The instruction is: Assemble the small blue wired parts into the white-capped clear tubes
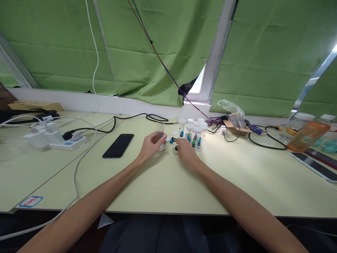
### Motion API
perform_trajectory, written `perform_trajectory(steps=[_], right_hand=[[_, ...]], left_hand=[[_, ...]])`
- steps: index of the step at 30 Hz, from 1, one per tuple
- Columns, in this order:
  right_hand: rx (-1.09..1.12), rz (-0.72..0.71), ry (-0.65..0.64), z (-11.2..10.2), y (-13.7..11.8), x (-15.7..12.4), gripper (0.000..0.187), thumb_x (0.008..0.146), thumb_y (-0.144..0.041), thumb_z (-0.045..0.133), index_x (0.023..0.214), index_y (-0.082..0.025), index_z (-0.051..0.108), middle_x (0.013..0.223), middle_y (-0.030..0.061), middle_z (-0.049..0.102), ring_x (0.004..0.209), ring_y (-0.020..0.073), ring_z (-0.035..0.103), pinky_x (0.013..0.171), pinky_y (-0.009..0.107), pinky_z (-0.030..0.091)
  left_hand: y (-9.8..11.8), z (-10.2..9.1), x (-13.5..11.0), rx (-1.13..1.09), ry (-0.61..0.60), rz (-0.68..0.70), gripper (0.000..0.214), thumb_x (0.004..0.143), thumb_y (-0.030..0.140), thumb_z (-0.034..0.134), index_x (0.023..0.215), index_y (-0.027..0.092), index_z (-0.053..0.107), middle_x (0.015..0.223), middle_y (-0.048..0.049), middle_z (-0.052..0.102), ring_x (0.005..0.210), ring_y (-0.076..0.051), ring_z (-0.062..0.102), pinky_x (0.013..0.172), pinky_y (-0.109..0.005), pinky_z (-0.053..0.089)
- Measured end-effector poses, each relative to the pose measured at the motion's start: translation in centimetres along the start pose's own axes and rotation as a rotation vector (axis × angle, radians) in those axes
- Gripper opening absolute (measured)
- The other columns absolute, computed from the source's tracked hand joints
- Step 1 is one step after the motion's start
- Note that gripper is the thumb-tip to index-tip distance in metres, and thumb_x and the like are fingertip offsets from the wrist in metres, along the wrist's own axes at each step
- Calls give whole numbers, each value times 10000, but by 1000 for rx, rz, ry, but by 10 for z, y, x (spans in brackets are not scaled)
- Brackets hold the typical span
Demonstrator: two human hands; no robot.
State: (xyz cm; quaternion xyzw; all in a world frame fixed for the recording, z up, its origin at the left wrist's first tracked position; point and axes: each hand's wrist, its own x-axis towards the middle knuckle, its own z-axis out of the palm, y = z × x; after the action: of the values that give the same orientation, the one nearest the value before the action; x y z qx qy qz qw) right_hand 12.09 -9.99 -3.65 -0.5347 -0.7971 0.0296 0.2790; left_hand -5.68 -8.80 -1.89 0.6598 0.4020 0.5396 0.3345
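My left hand (152,143) is wrapped round a small clear vial (160,133) standing on the pale green table (147,182). My right hand (185,149) is closed in a pinch next to it, its fingertips on a small blue component (172,140) with thin wire legs. Just behind my right hand stands a cluster of several clear vials with white caps (194,131), some holding blue and green parts.
A black phone (118,145) lies left of my hands. A white power strip (59,140) with plugs and cables sits at far left. Black cables, a plastic bag on a cardboard tray (235,123), jars and an orange bottle (306,135) stand at right.
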Motion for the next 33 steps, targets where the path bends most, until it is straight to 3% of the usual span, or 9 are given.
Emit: perform_trajectory(steps=[12,19,33], right_hand=[[-60,-11,-83,-10,-11,-3,311,893,-94,480,1119,-172,679,1046,101,647,941,201,605,760,264,399],[-95,-34,-154,-3,-6,-4,295,910,-158,502,1166,-188,645,1100,108,622,1008,224,593,798,285,416],[-124,-35,-189,-5,-11,-6,284,924,-171,511,1189,-201,607,1111,109,609,1034,224,594,820,292,418]], left_hand=[[0,1,-3,160,-18,-20,431,754,558,681,895,150,693,865,-78,696,809,-208,642,702,-292,488],[-2,1,-2,71,-45,-63,429,723,527,717,933,164,627,773,-49,673,679,-180,647,681,-304,504],[0,1,-3,68,-89,-92,258,710,349,703,808,199,517,733,13,604,682,-180,677,682,-301,496]])
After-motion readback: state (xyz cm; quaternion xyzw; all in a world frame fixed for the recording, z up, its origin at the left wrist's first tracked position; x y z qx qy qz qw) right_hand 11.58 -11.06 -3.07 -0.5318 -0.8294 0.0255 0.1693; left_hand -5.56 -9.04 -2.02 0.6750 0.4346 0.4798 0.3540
